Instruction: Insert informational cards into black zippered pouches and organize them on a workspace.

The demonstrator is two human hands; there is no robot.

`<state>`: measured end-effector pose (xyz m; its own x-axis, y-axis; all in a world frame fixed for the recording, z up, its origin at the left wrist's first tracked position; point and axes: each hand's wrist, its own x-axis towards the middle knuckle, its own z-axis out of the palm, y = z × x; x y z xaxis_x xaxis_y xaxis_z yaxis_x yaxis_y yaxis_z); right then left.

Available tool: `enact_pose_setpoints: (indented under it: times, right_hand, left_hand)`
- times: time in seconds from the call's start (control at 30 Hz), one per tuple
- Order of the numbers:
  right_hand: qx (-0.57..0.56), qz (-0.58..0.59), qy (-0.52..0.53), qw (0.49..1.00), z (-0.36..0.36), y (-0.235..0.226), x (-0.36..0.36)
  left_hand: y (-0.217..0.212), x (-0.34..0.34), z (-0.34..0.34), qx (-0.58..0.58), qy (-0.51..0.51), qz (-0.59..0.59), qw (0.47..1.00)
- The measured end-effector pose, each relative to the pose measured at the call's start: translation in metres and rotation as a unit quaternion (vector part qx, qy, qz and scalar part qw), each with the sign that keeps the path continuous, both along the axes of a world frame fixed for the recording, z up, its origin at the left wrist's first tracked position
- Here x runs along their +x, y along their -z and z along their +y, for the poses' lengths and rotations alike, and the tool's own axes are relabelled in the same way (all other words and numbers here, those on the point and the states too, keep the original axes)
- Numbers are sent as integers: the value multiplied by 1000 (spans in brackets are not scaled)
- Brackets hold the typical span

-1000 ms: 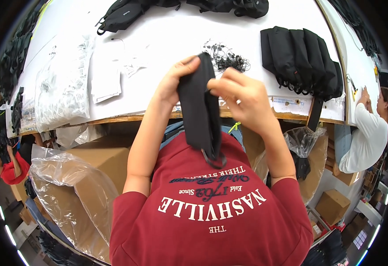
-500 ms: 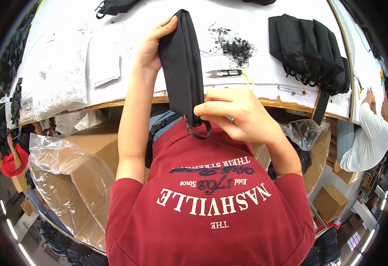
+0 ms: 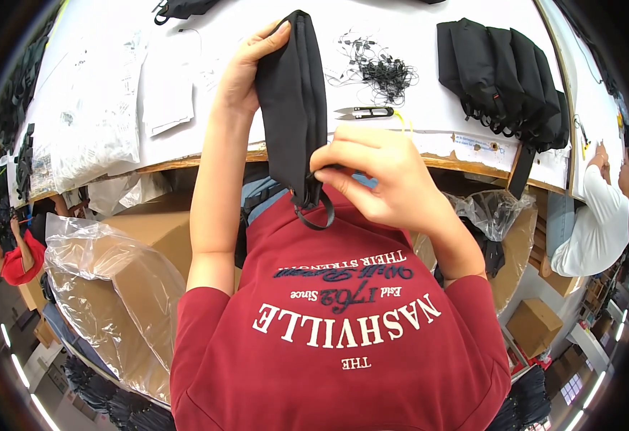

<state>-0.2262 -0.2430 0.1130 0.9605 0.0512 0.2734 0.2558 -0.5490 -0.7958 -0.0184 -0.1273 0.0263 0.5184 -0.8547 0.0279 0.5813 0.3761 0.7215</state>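
My left hand [image 3: 244, 75] grips the upper end of a long, slim black pouch [image 3: 282, 115], with the thumb over its top edge. The pouch hangs nearly upright between the table edge and my chest, its folded side toward the right. At its lower end a black strap loop [image 3: 320, 225] sticks out. My right hand [image 3: 386, 172] is pinched beside that end, with a short black tab between thumb and fingers; the fingers partly hide it. Just beyond that hand lie thread snips [image 3: 364, 113] with black handles.
A tangle of thin black cords [image 3: 386, 75] lies behind the snips. Several black pouches [image 3: 497, 72] overlap on the right of the white table [image 3: 221, 136]. Clear plastic bags [image 3: 99, 108] are piled at left. Plastic-lined cardboard boxes [image 3: 113, 287] stand below the edge. Other people sit at both sides.
The pouch's lower end has swung slightly left, and its upper end has risen a little. My right hand has shifted slightly, and the black tab now shows between its fingers.
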Motion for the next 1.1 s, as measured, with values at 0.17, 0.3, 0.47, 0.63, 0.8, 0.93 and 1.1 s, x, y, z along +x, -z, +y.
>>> enact_pose_setpoints:
  times: [0.17, 0.3, 0.47, 0.63, 0.8, 0.93, 1.1]
  right_hand:
    - [30, 13, -57, 998, 1, 2, -3]
    - [39, 29, -56, 997, 0, 3, -6]
    - [45, 111, 1, 993, -2, 9, -8]
    - [80, 101, -36, 991, -5, 12, -6]
    - [81, 81, -74, 991, -9, 15, -6]
    - [161, 176, 36, 971, -5, 19, -8]
    - [456, 236, 138, 847, -25, 45, -11]
  left_hand:
    - [-1, 0, 0, 13, -13, -2, 1000]
    - [0, -2, 2, 36, -45, -11, 998]
    - [-6, -4, 6, 56, -72, -3, 996]
    - [-6, -5, 6, 65, -34, -11, 997]
    - [2, -7, 4, 73, -76, 32, 994]
    - [2, -13, 11, 140, -174, 45, 974]
    - [-25, -44, 42, 77, -116, 88, 986]
